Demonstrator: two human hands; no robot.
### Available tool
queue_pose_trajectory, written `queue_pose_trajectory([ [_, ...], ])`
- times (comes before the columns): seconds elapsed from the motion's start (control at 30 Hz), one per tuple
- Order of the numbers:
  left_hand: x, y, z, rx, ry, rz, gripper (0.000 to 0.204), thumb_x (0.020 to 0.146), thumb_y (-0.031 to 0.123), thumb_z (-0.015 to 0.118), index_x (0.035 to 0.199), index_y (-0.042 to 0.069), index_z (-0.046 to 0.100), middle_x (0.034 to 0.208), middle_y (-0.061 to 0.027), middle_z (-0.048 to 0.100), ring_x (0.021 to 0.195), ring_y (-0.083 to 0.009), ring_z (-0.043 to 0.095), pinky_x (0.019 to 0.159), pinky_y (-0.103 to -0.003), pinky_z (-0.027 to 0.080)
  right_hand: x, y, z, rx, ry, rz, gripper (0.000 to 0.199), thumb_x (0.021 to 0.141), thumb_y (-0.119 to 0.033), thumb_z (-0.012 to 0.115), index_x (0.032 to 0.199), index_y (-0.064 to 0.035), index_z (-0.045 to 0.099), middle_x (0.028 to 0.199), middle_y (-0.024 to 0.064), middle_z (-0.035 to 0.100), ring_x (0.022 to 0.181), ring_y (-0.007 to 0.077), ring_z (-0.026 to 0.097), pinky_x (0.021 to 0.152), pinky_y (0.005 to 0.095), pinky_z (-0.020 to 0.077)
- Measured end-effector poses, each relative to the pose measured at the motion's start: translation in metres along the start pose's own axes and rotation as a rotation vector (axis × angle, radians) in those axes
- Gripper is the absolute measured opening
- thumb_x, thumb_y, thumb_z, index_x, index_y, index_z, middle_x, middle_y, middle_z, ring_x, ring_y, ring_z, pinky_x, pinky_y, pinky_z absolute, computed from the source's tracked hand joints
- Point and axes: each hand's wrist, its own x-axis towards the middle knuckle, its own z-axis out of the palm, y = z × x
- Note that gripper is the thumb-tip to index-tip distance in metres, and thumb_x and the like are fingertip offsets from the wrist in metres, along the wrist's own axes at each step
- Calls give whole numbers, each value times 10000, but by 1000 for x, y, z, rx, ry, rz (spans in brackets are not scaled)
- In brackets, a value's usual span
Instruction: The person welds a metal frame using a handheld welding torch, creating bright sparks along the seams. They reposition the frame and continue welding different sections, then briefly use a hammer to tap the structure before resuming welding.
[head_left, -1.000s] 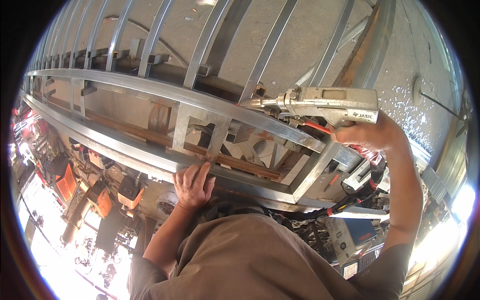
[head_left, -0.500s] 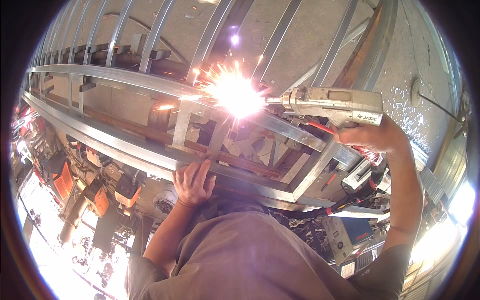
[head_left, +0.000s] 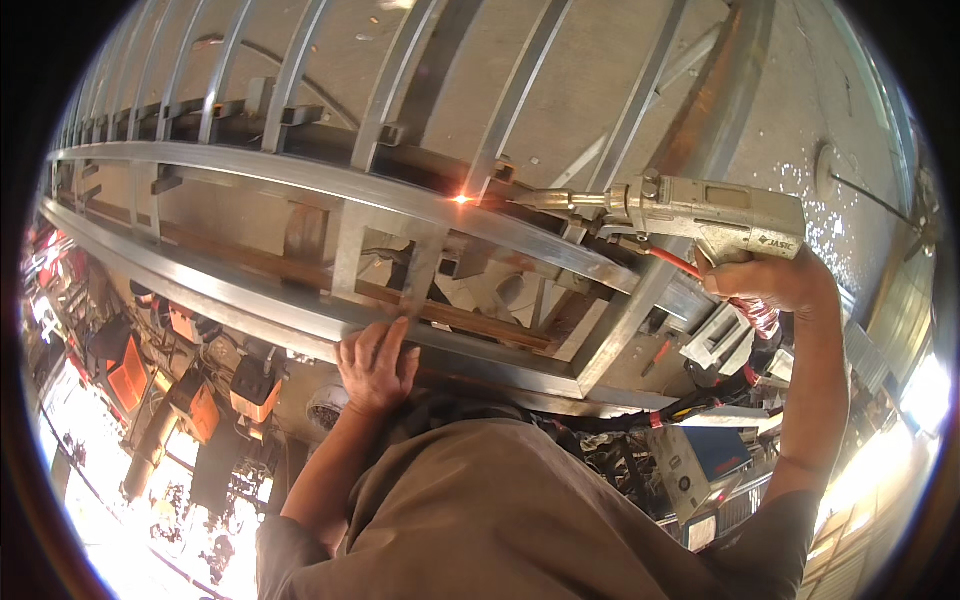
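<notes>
My right hand (head_left: 762, 282) is wrapped around the handle of a pale handheld welding gun (head_left: 715, 210). The gun's long nozzle points left. Just past its tip, a small orange glowing spot (head_left: 461, 199) sits where an upright bar (head_left: 522, 85) meets the long rail of a bare metal frame (head_left: 270, 168). Closer to my body, my left hand (head_left: 377, 366) rests on the near rail (head_left: 270, 297), its fingers laid over the metal and the index finger extended. Nothing shows in that hand; part of its underside is hidden.
Several parallel bars run away from me over the concrete floor (head_left: 590, 60). Orange-and-black machines (head_left: 258, 388) stand below left. A blue-and-grey box (head_left: 700, 465) is at the lower right, near dark cables (head_left: 690, 405). A round disc on a rod (head_left: 826, 170) lies far right.
The large white flash with sparks has shrunk to a small orange glow. The welding gun and right hand appear slightly farther right. My left hand stays on the near rail.
</notes>
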Motion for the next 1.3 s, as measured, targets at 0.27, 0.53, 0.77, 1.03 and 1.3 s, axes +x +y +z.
queue_pose_trajectory([
  [0.27,141,60,-36,-307,32,249,260,897,147,770,1150,112,724,1017,-69,721,863,-266,661,768,-410,487,-19,78,-7,97,52,55,582,716,-167,904,1253,-35,724,1051,78,757,907,181,692,799,332,576],
  [0.53,321,144,5,-350,-743,-78,508,999,285,704,1373,-42,598,1227,-257,719,1103,-399,708,941,-482,544,-7,90,-11,-29,-64,95,561,728,-238,904,1216,-27,726,1028,102,763,913,199,712,844,344,586],
  [0.77,327,142,30,-394,-880,-156,587,962,236,760,1409,-94,570,1254,-265,715,1187,-356,687,1017,-440,513,1,98,-13,41,-69,27,600,738,-169,885,1287,-23,694,1066,95,748,965,197,697,870,343,576],
  [1.03,325,140,39,-394,-824,-208,759,946,235,792,1528,-106,444,1334,-271,676,1208,-332,676,1051,-424,511,4,98,-13,90,-71,29,632,728,-162,891,1312,-32,687,1093,95,737,992,194,684,886,338,568],
  [1.3,328,136,44,-490,-890,-275,765,966,242,772,1540,-114,414,1346,-280,671,1215,-329,683,1050,-408,518,2,96,-12,61,-77,21,623,739,-200,886,1310,-37,697,1104,98,747,998,193,687,894,343,564],
])
